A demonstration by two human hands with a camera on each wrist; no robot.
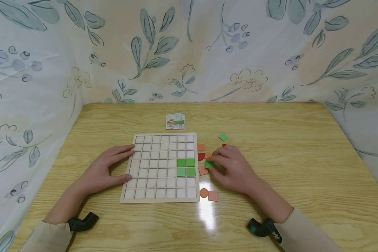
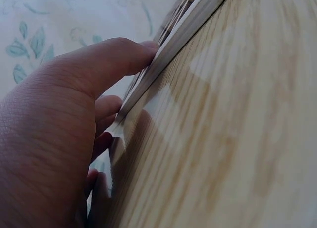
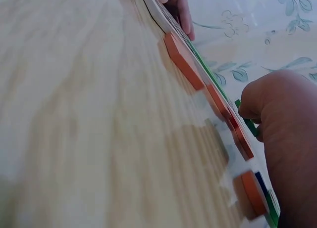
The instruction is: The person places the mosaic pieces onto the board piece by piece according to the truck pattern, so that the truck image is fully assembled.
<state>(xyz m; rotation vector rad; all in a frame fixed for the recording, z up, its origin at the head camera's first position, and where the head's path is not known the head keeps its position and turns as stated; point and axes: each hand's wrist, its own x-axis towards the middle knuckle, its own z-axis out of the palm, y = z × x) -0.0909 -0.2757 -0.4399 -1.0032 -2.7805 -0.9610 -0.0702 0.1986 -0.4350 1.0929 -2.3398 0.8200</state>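
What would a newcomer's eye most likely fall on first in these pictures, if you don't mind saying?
Probably the block of four green tiles set in the right part of the pale wooden grid board at the middle of the table. Next, the right hand just right of the board, pinching another green tile among loose orange and red pieces. The left hand rests against the board's left edge.

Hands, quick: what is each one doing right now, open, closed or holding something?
Left hand: open, fingers straight, resting against the left edge of the grid board.
Right hand: pinching a green tile just right of the board.
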